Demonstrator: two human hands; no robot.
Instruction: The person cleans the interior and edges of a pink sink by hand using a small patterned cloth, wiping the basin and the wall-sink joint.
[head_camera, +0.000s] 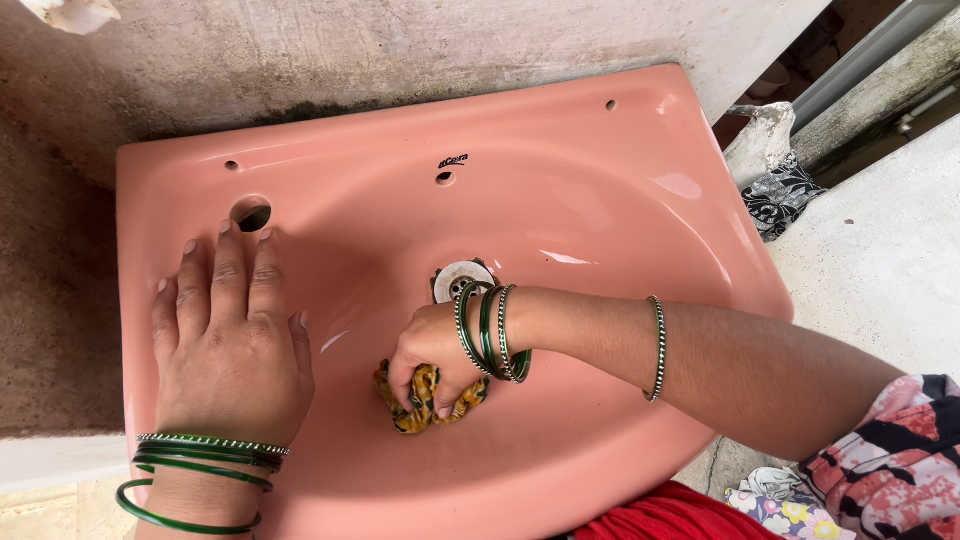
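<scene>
A pink ceramic washbasin (600, 190) fills the view, with a metal drain (458, 277) at the bottom of its bowl. My right hand (432, 352) is down in the bowl, just in front of the drain, closed on a bunched yellow-brown patterned cloth (428, 403) pressed against the basin surface. Green and silver bangles circle that wrist. My left hand (228, 335) lies flat, fingers together, on the basin's left rim beside an open tap hole (252, 214); it holds nothing. Green bangles ring that wrist too.
Behind the basin rises a rough grey concrete wall (300, 50). A black-and-white patterned cloth (785, 195) hangs at the right over a pale concrete ledge (880, 250). Red fabric (680, 515) and floral cloth show at the bottom right.
</scene>
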